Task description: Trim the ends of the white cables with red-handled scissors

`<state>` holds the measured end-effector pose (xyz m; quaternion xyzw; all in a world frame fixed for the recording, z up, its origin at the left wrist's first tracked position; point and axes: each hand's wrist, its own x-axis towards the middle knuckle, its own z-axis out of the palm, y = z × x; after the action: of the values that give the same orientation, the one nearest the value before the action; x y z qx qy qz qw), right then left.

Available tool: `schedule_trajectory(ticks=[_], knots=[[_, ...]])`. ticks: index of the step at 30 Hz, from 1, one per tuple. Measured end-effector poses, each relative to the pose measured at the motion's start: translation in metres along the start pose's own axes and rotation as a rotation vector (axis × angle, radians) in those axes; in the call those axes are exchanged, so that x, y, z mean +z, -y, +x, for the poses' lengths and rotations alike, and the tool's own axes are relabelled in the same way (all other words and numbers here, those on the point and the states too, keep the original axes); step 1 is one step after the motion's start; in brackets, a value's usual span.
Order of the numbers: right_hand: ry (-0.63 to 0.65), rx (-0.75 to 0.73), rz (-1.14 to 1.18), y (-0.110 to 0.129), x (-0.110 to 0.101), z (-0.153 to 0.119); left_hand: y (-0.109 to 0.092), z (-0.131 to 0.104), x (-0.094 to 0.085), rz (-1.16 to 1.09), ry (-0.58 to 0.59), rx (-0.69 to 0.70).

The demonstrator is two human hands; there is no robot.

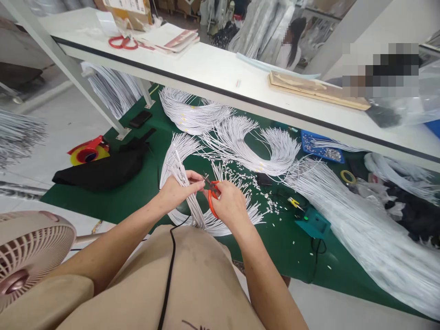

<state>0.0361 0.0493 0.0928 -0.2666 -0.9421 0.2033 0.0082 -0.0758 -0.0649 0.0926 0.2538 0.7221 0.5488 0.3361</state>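
Note:
My left hand is closed round a bunch of thin white cables, its thumb and forefinger pinched near the scissor blades. Red-handled scissors are in my right hand, their tips reaching the fingertips of my left hand. Whether anything lies between the blades is too small to tell. A curved bundle of white cables lies on the green table behind and around my hands. Small white pieces are scattered to the right of the scissors.
Behind are more cable bundles under a white shelf. A tape dispenser and black cloth lie left; a blue tray, teal device and long cable bundle right. A fan stands lower left. People are beyond the shelf.

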Motion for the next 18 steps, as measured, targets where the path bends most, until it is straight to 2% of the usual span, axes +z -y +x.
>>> schedule_trajectory(ticks=[6,13,18], knots=[[-0.05,-0.031,-0.144,0.0013,0.0015,-0.0025,0.001,-0.0022,-0.0007,0.047,-0.027,0.02],[-0.12,-0.064,-0.19,0.0004,0.0048,-0.0061,-0.0014,-0.0061,0.0028,0.004,-0.052,0.019],[-0.162,-0.083,-0.216,-0.002,0.0069,-0.007,-0.0021,-0.0065,0.0027,-0.074,-0.003,-0.001]])
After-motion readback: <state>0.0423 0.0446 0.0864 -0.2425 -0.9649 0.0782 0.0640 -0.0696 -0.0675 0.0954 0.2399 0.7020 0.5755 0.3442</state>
